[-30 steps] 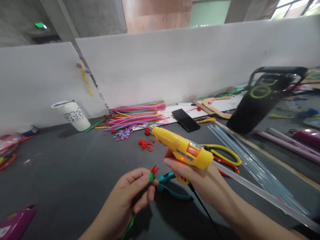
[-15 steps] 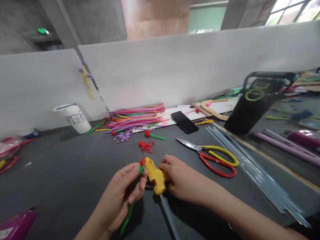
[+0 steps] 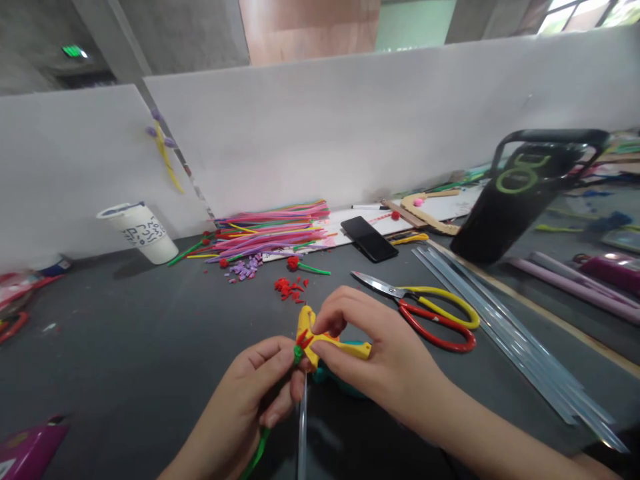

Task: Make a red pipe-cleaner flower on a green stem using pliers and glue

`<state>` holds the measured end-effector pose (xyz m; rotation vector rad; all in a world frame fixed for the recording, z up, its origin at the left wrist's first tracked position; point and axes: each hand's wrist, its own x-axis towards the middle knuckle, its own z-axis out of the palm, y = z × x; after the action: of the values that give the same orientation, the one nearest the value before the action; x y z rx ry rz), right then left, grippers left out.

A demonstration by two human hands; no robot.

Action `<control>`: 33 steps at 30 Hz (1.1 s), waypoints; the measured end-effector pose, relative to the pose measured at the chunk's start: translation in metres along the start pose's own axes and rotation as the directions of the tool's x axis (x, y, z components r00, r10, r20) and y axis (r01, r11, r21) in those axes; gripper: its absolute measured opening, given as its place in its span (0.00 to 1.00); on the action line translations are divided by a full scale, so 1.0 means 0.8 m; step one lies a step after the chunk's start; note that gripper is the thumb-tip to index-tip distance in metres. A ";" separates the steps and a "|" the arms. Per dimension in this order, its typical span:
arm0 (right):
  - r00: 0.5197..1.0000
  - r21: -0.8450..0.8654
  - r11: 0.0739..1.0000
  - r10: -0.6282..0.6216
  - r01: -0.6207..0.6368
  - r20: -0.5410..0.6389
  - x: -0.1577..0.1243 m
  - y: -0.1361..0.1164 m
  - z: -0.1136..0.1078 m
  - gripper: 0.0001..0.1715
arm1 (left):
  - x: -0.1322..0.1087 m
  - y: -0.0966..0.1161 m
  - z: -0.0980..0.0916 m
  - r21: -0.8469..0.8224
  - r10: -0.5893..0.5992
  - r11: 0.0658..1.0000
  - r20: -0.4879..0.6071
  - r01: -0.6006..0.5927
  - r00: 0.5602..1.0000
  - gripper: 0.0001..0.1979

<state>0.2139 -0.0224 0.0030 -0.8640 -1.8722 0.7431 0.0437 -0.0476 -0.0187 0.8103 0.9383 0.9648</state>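
Observation:
My left hand point(image 3: 270, 380) is closed on a green pipe cleaner stem point(image 3: 259, 453) with red petal pieces point(image 3: 303, 339) at its top end. Behind it is a yellow glue gun point(image 3: 345, 347), its handle pointing right and a clear glue stick point(image 3: 303, 427) running out of its back. My right hand point(image 3: 365, 333) hovers over the gun, thumb and index finger a little apart beside the red pieces, nothing visible between them. A teal thing point(image 3: 340, 383) partly shows under the gun. Loose red bits point(image 3: 290, 289) lie just beyond.
Scissors point(image 3: 420, 310) with red and yellow handles and clear glue sticks point(image 3: 505, 340) lie to the right. A phone point(image 3: 369, 239), bundled pipe cleaners point(image 3: 275, 233), purple bits point(image 3: 245, 268) and a finished-looking red flower point(image 3: 294, 263) lie behind. A white cup point(image 3: 143, 233) and black bottle point(image 3: 520, 200) stand upright.
My right hand has let go of the glue gun and risen toward the red pieces. The gun's handle now shows, and my left hand has moved slightly right with the stem.

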 end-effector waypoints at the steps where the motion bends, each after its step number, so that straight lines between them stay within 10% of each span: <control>1: 1.000 0.004 1.000 0.008 -0.008 -0.004 0.000 0.000 0.001 0.07 | 0.000 0.000 0.000 -0.001 0.002 1.000 0.002 -0.002 1.000 0.13; 33: 0.999 -0.039 0.999 0.033 -0.033 0.006 -0.001 0.002 0.006 0.08 | 0.002 -0.001 -0.003 0.063 -0.028 0.998 0.003 0.028 1.000 0.11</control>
<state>0.2100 -0.0231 -0.0005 -0.9199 -1.8879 0.7329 0.0424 -0.0465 -0.0206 0.8498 0.9787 0.9126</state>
